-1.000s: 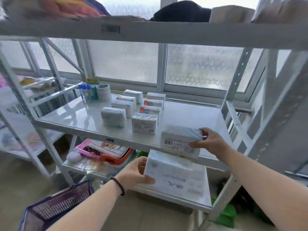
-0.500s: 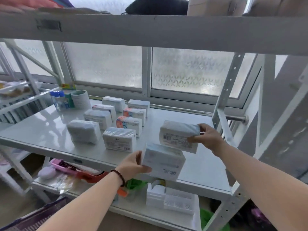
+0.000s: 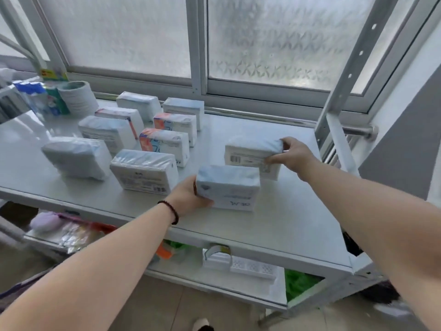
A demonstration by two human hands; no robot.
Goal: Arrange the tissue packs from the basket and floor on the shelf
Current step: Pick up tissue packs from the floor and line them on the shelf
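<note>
Several white tissue packs [image 3: 145, 172] stand in two rows on the white shelf [image 3: 286, 211], from the window towards the front edge. My left hand [image 3: 188, 197] grips the left end of a white tissue pack [image 3: 229, 186] that rests on the shelf to the right of the front row. My right hand [image 3: 290, 155] holds the right end of a second tissue pack [image 3: 250, 156] with a barcode label, just behind the first one and low over or on the shelf.
A tape roll [image 3: 77, 96] and small bottles [image 3: 35, 96] stand at the shelf's back left corner. Frosted windows [image 3: 274, 39] close off the back. A lower shelf holds a white plastic tray [image 3: 238, 263] and bags. The shelf's upright post [image 3: 343, 91] rises at right.
Both hands have brought their packs up from below the shelf edge and forward onto the shelf surface. The view has tilted down, so the upper shelf is out of sight.
</note>
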